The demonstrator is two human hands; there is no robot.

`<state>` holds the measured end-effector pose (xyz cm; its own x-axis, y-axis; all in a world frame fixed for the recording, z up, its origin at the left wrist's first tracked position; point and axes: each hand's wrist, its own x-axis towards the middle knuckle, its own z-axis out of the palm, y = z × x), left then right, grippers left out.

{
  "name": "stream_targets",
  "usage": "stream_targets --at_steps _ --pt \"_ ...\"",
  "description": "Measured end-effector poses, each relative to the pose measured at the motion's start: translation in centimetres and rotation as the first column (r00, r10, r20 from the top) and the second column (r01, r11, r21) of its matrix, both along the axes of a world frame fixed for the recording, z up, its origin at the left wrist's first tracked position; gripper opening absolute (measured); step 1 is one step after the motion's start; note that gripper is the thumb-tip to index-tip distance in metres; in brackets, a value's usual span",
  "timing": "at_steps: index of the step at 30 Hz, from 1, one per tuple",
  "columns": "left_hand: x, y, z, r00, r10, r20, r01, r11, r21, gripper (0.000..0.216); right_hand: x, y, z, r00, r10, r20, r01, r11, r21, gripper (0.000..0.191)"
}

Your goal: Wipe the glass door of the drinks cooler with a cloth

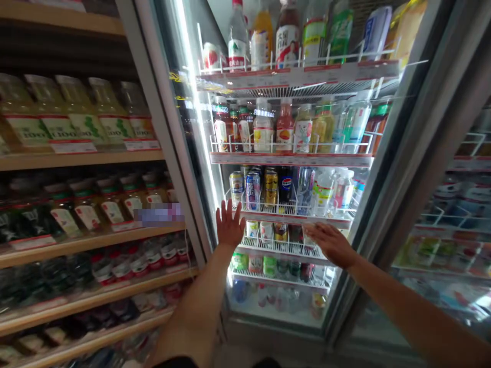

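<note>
A tall drinks cooler (226, 327) stands in front of me, lit inside, with wire shelves of bottles and cans. My left hand (229, 225) is raised with fingers spread, flat toward the cooler front beside the shelf of cans (253, 191). My right hand (330, 243) lies flat, palm down, fingers stretched out, in front of the lower shelf of small cups (264, 232). Neither hand holds anything. Whether the palms press on glass or reach inside, I cannot tell.
Wooden shelves (92, 240) on the left carry rows of bottled drinks with price tags. A second cooler door (452, 240) stands at the right, its frame slanting across. Upper cooler shelves hold tall bottles (286, 128).
</note>
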<state>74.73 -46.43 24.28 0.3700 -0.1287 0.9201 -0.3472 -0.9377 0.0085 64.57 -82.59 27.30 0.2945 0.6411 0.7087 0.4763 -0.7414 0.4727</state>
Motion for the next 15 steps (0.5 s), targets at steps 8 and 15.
stream_targets --at_steps 8,15 --pt "-2.7 -0.9 0.0 0.997 0.061 -0.053 -0.061 0.998 -0.002 0.06 2.0 2.1 2.8 0.994 -0.072 0.085 0.048 0.965 0.26 0.06" --pt "-3.2 1.0 -2.0 0.99 0.113 -0.084 -0.108 0.992 0.058 0.063 1.8 4.7 0.3 0.999 -0.026 -0.039 0.031 0.99 0.136 0.068"
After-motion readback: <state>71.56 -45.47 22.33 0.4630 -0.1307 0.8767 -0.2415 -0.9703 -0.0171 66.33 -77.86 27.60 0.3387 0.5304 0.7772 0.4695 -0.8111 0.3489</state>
